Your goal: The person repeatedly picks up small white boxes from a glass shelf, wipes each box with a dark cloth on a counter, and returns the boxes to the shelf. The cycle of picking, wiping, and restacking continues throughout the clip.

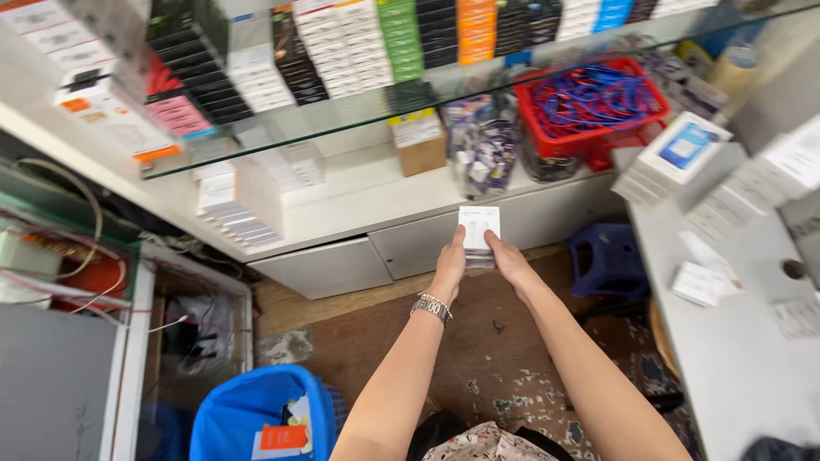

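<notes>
One white shelf unit (359, 201) spans the far side, one glass shelf (427, 107) above it. One red basket (589, 102) of blue cables sits far right; one blue bin (248, 414) near left. Two hands, left hand (450, 265) and right hand (511, 263), clasp a small stack of white boxes (478, 232) between them at centre; the box count cannot be told.

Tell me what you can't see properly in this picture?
- Stack of small white boxes, head view: both hands, left hand and right hand, cover its lower part, so no count.
- Red basket: the glass shelf blurs its blue cables.
- Blue bin: cut off by the bottom edge.
</notes>
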